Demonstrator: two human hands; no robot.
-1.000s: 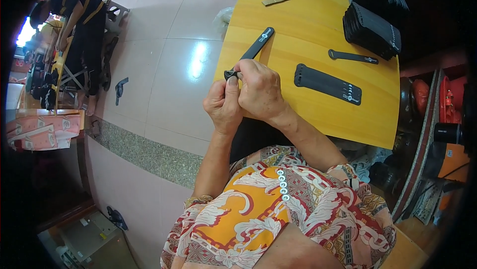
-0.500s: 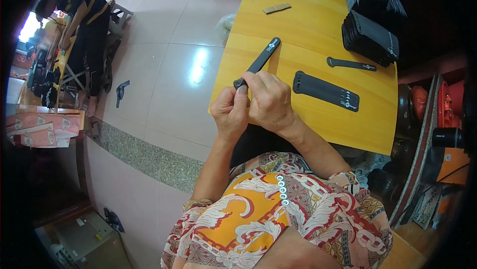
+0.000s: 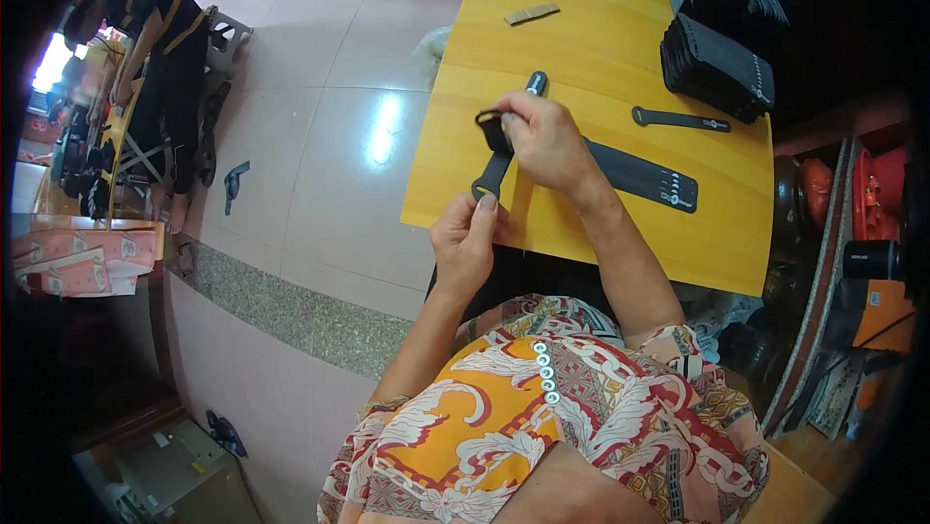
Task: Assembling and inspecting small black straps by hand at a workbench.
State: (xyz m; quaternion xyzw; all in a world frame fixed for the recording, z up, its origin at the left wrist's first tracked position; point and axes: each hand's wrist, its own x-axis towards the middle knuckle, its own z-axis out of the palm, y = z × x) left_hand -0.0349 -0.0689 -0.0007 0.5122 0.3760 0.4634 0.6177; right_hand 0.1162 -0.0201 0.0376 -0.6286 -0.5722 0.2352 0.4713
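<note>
The left hand pinches the black strap's lower end. Just above, the right hand grips its looped upper part.

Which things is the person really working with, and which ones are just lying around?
In use:
- black strap, held at the near end by the left hand and near its looped far end by the right hand

Lying about:
- wide black strap on the yellow table
- thin black strap
- stack of black pieces
- small tan piece
</note>
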